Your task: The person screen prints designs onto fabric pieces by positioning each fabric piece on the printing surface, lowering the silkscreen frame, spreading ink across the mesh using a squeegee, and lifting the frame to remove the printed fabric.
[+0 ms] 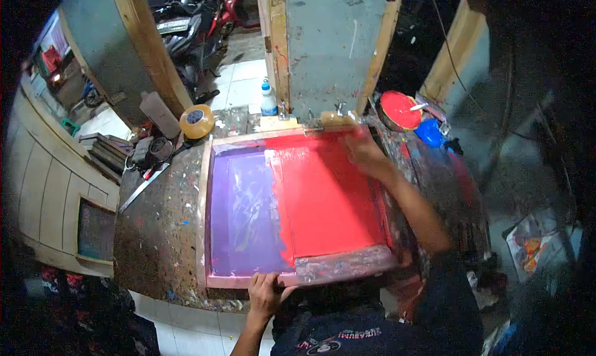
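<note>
A silk-screen frame [203,219] lies on the worktable, its mesh purple on the left half and covered with wet red ink [332,200] on the right. My left hand [266,294] is closed over the near rim of the frame, left of its middle. My right hand [366,157] is above the far right part of the red area, near the far rim. Motion smears its fingers, and I cannot make out whether they hold anything. A strip of grey-stained tape [347,264] runs along the near right edge of the mesh.
A bowl of red ink [400,110] with a pale stirrer stands at the far right, beside a blue item [428,133]. Behind the frame is a white bottle with a blue cap [268,100]. A tape roll [197,121] and a metal ruler [144,187] lie left.
</note>
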Demonstrator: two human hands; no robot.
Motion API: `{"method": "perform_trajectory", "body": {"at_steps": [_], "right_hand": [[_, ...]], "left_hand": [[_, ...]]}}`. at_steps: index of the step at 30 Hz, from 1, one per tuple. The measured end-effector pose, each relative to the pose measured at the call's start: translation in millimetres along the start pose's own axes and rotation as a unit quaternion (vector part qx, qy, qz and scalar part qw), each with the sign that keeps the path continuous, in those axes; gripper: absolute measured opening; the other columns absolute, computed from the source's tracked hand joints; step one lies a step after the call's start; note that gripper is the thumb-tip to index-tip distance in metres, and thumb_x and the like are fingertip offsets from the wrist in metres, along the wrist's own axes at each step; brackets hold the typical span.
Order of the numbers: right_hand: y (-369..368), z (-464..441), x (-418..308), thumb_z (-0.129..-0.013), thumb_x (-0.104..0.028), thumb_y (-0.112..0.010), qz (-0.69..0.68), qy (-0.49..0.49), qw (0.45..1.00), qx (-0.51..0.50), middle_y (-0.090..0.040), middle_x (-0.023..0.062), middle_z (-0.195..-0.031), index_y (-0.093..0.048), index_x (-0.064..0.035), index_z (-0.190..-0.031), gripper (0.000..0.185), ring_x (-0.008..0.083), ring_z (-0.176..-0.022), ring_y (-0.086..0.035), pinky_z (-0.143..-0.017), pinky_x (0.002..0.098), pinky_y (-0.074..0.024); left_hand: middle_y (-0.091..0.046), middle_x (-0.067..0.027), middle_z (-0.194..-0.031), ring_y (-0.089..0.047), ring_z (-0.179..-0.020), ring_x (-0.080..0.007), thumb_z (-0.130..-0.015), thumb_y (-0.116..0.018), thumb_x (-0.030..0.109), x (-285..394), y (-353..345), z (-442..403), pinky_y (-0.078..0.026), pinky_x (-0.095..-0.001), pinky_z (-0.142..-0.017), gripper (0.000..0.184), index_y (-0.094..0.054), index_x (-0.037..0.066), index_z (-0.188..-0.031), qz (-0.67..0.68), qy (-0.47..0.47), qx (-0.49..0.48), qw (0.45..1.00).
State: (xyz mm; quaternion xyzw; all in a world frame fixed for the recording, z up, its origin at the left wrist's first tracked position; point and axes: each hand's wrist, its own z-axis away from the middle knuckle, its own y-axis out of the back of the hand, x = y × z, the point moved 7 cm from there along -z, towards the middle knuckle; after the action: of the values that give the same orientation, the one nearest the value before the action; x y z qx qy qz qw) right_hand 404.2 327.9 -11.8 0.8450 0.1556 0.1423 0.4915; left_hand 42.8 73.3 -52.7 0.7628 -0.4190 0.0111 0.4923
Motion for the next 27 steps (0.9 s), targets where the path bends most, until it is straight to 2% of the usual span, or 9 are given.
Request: {"method": "perform_trajectory", "body": {"at_steps": [3,5,7,10,14,19,22,25,27], "right_hand": [[-80.7,-98.5,52.8,-0.101,-0.031,-0.058,0.09,0.115,0.988,-0.048,-0.066,0.0231,-0.086,-0.067,-0.0052,-0.098,0.027,0.0299,-0.071,-0.067,-0.065,0.0413,-0.0525],[-114.2,-141.4,81.3,-0.1,-0.036,-0.058,-0.115,-0.038,0.986,-0.112,-0.068,0.0244,-0.092,-0.068,-0.0008,-0.095,0.037,0.0347,-0.08,-0.068,-0.075,0.0441,-0.0545],[-121.2,-164.8,80.6,-0.098,-0.04,-0.056,-0.224,-0.228,0.907,-0.273,-0.069,0.0265,-0.096,-0.069,0.0034,-0.088,0.046,0.0423,-0.088,-0.068,-0.086,0.0495,-0.0546],[-182.9,-187.2,98.2,-0.097,-0.04,-0.054,-0.243,-0.13,0.939,-0.207,-0.07,0.0303,-0.094,-0.071,0.0063,-0.085,0.051,0.0492,-0.089,-0.067,-0.088,0.054,-0.0532],[-163.7,-189.9,70.5,-0.097,-0.039,-0.051,-0.102,0.017,0.967,-0.234,-0.069,0.0348,-0.098,-0.071,0.0102,-0.093,0.053,0.0509,-0.093,-0.068,-0.09,0.0558,-0.0523],[-174.5,-184.6,90.0,-0.097,-0.038,-0.05,-0.2,-0.098,0.95,-0.217,-0.067,0.0369,-0.094,-0.069,0.0117,-0.092,0.054,0.051,-0.092,-0.069,-0.088,0.0559,-0.0529],[-159.0,-187.2,79.4,-0.097,-0.039,-0.051,-0.19,-0.034,0.956,-0.22,-0.067,0.0363,-0.088,-0.068,0.0119,-0.087,0.054,0.0494,-0.088,-0.07,-0.084,0.0557,-0.0532],[-151.4,-182.7,81.4,-0.097,-0.039,-0.054,-0.233,-0.054,0.957,-0.163,-0.067,0.034,-0.082,-0.067,0.0114,-0.083,0.053,0.047,-0.08,-0.07,-0.079,0.0544,-0.0532],[-133.0,-183.6,72.6,-0.097,-0.038,-0.056,-0.237,-0.033,0.951,-0.194,-0.066,0.032,-0.078,-0.067,0.0103,-0.083,0.052,0.0443,-0.075,-0.07,-0.076,0.0532,-0.0525]], "left_hand": [[-0.057,-0.0036,-0.076,-0.055,-0.07,-0.0262,-0.075,-0.09,0.037,1.7,2.3,-4.8,-0.045,-0.0401,-0.071,0.057,-0.058,0.005,-0.11,-0.009,0.004,-0.019,1.0],[-0.059,-0.004,-0.077,-0.057,-0.072,-0.0262,-0.075,-0.09,0.037,-1.1,0.8,-2.4,-0.046,-0.0398,-0.072,0.058,-0.058,0.005,-0.111,-0.008,0.009,-0.017,1.0],[-0.061,-0.0047,-0.079,-0.059,-0.073,-0.0262,-0.074,-0.091,0.037,-1.1,0.0,-2.5,-0.046,-0.0398,-0.074,0.059,-0.058,0.004,-0.111,-0.009,0.021,-0.029,0.999],[-0.064,-0.0058,-0.084,-0.061,-0.076,-0.026,-0.074,-0.091,0.037,-0.9,1.3,-3.5,-0.047,-0.0403,-0.076,0.061,-0.058,0.004,-0.113,-0.015,0.037,-0.047,0.998],[-0.066,-0.0063,-0.089,-0.063,-0.077,-0.0259,-0.074,-0.091,0.04,-6.8,-4.2,4.5,-0.048,-0.0414,-0.08,0.065,-0.057,0.004,-0.115,-0.017,0.038,-0.042,0.998],[-0.068,-0.006,-0.096,-0.064,-0.083,-0.0267,-0.074,-0.09,0.044,-3.6,-2.4,2.3,-0.049,-0.0433,-0.086,0.068,-0.056,0.005,-0.119,-0.043,0.049,-0.049,0.997],[-0.067,-0.0062,-0.1,-0.065,-0.089,-0.0272,-0.074,-0.09,0.044,-6.0,-5.6,5.3,-0.048,-0.0438,-0.087,0.068,-0.056,0.005,-0.118,-0.044,0.042,-0.058,0.996],[-0.067,-0.0064,-0.102,-0.066,-0.094,-0.0275,-0.073,-0.09,0.045,-8.6,-7.0,7.3,-0.048,-0.0437,-0.088,0.068,-0.056,0.006,-0.118,-0.044,0.059,-0.075,0.994],[-0.068,-0.0067,-0.103,-0.066,-0.094,-0.0273,-0.072,-0.091,0.044,-7.9,-7.3,6.7,-0.048,-0.0439,-0.089,0.068,-0.056,0.007,-0.117,-0.051,0.067,-0.092,0.992]]}}
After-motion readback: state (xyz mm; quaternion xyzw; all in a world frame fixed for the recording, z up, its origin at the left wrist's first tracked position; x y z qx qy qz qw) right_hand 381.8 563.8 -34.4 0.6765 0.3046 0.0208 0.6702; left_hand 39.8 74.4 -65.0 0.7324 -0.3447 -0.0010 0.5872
